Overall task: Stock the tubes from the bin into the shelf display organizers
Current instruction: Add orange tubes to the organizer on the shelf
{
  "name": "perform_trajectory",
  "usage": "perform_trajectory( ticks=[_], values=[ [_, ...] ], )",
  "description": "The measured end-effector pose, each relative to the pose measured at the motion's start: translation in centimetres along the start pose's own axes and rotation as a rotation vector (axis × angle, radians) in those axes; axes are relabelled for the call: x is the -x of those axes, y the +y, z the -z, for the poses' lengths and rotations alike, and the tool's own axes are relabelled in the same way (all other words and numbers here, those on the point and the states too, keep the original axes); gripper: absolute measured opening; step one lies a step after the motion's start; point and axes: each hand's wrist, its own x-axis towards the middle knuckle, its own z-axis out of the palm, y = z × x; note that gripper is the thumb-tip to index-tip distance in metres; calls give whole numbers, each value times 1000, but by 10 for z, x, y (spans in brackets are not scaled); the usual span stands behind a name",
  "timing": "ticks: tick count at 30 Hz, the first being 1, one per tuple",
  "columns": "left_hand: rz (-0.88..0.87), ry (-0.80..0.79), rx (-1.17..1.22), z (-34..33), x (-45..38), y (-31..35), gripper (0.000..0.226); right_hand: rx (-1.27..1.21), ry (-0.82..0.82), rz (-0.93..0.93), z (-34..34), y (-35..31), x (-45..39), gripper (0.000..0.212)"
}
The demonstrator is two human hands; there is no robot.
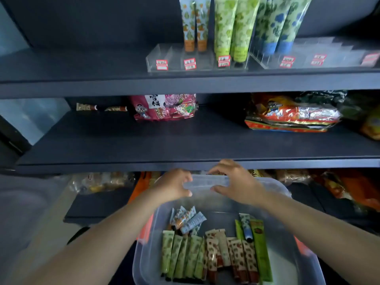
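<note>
Head view looks down a dark shelf unit point(185, 81) with three levels. On the top shelf stand two clear organizers point(197, 62), partly filled: orange-capped tubes point(194, 23), green ones point(232, 27) and blue-capped ones point(277, 25) stand upright in their slots, while the leftmost slot and several on the right look empty. Snack bags point(164, 106) lie on the middle shelf, well apart from the organizers. Below, near the person, sits a clear plastic bin point(304, 262) holding many more tubes point(209, 256), mostly green and red-patterned ones lying in a row, with a few loose ones behind. The left hand point(174, 185) and right hand point(236, 182) both reach to the bin's far rim, fingers curled; they appear to grip a clear edge or lid there, though the clear plastic makes it hard to be sure. Neither holds a tube. I judge this an early step: positioning or opening the bin before picking. The next move calls for taking one tube and matching its pattern to the right slot above, cap down.
</note>
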Motion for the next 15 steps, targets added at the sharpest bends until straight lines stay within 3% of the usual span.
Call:
perform_trajectory(
  ticks=[5,15],
  values=[
    [167,-129,88,-70,-22,-38,42,-68,-145,-207,-52,37,11,42],
    [372,-123,146,-144,-45,-62,24,-285,-351,-470,-142,78,13,47]
  ],
)
